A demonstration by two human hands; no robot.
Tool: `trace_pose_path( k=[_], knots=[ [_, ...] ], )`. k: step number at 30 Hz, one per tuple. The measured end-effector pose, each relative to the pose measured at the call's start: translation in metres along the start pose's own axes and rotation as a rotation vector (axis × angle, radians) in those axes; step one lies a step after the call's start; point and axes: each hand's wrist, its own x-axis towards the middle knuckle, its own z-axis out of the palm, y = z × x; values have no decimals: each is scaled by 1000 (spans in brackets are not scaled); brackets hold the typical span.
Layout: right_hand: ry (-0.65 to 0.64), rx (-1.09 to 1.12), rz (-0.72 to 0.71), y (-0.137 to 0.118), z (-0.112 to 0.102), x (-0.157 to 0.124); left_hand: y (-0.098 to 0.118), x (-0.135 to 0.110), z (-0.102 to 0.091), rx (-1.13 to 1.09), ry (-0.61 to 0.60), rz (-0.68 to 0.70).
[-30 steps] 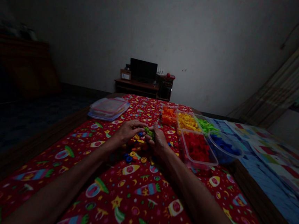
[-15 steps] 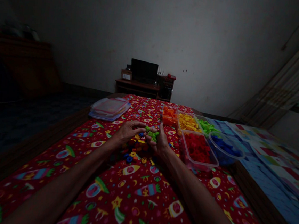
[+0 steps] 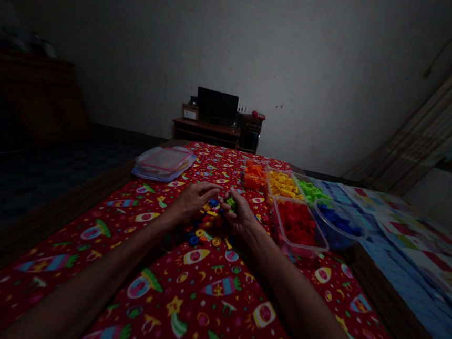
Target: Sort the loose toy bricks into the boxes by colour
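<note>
My right hand (image 3: pixel 240 213) is curled around several light-green plastic toy pieces (image 3: pixel 231 203), which show between its thumb and fingers. Close on its left is my left hand (image 3: pixel 192 201), its thumb and fingertips drawn together; whatever may be between them is hidden or too small to make out. Under and between both hands lies a loose pile of mixed toy pieces (image 3: pixel 208 220) in blue, yellow, orange and red, some of them round like wheels. My hands hide part of this pile.
To the right stand clear plastic tubs of sorted pieces: orange (image 3: pixel 254 175), yellow (image 3: pixel 283 185), green (image 3: pixel 311 192), red (image 3: pixel 297 223) and blue (image 3: pixel 339 221). Stacked lids (image 3: pixel 165 163) lie at the left. A red patterned cloth (image 3: pixel 183 292) covers the table.
The fingertips of my left hand have drawn back a little from the green pieces. My right hand has closed more around them, so less green shows.
</note>
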Motion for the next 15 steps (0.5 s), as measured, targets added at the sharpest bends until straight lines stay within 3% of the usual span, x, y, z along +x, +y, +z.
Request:
trace_pose_path(
  k=[4,8,10,12,15],
  knots=[
    [86,-205,-189,-26,-5,-2,-15,1,-4,95,53,-96],
    [91,-620,-280,-94,-31,-8,-43,0,-6,241,115,-178],
    [209,-849,-309,-135,-55,-12,-57,-2,-6,282,147,-207],
    [405,-1035,-309,-173,-80,-18,-70,-4,-6,353,203,-238],
    [664,-1306,-235,-210,-115,-31,-87,-7,-5,437,213,-246]
  ],
)
